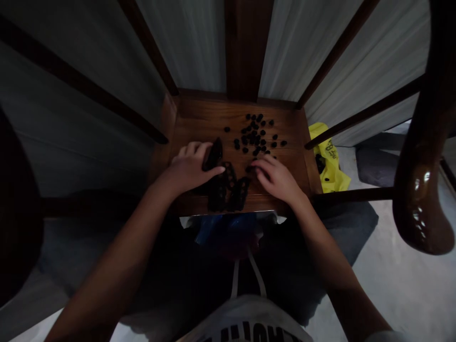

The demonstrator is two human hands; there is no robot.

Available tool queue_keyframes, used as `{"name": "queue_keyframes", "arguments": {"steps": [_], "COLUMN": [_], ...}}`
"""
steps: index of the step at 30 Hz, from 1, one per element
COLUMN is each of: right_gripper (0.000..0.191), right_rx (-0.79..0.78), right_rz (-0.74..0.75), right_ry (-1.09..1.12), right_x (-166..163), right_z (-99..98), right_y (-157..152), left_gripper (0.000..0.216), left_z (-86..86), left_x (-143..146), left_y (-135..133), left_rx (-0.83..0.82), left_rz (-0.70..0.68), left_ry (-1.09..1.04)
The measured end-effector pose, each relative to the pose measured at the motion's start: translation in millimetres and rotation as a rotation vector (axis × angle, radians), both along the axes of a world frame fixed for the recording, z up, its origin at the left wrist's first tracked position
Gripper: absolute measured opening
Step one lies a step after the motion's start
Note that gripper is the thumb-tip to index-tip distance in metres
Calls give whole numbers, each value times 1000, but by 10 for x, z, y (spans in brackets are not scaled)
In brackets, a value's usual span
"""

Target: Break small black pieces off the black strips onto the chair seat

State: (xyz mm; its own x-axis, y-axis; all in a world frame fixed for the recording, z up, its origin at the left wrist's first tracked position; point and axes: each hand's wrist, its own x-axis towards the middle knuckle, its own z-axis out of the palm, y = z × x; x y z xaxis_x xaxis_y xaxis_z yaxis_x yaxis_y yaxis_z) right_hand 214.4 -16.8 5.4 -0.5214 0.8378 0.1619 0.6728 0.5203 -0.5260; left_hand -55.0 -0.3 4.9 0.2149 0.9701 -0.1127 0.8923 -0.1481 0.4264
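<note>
Dozens of small black pieces lie scattered toward the back right corner of the wooden seat, with a few strays out to the left. Nearer the front edge sit three dark slotted pieces, and a dark oblong piece stands just left of them. My left hand lies almost flat and half open, fingers against that oblong piece and thumb reaching over the slotted ones; I can't tell if it has hold of anything. My right hand is half open, fingers loosely curled, with nothing showing in it, its fingertips at the front of the scatter. Past the seat's right edge, a yellow plastic bag lies on the floor. Dark wooden spindles rise around the seat, and a glossy curved chair arm hangs at far right.
</note>
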Motion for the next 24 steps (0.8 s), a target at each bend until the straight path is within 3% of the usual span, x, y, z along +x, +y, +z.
{"name": "queue_keyframes", "arguments": {"steps": [2,5,8,12,16,20,24], "right_gripper": [30,37,48,58,53,51,50], "right_rx": [-96,-142,-96,-39,10,24,-4], "right_rz": [134,217,215,190,157,136,94], "right_ry": [-59,-119,-85,-3,-7,20,148], "right_x": [-61,-161,-244,-346,-461,-527,-512], "right_z": [4,-94,-221,-331,-413,-492,-504], "right_y": [-98,-203,-241,-253,-282,-317,-328], "left_gripper": [89,92,87,69,55,35,28], "left_z": [-26,-67,-115,-169,-183,-218,-274], "left_x": [-40,70,279,485,536,519,534], "left_y": [-79,-211,-326,-456,-539,-546,-502], "left_rx": [-116,-107,-27,83,100,66,-45], "left_rz": [27,112,138,68,29,-50,-157], "left_ry": [107,184,164,231,242,157,-221]}}
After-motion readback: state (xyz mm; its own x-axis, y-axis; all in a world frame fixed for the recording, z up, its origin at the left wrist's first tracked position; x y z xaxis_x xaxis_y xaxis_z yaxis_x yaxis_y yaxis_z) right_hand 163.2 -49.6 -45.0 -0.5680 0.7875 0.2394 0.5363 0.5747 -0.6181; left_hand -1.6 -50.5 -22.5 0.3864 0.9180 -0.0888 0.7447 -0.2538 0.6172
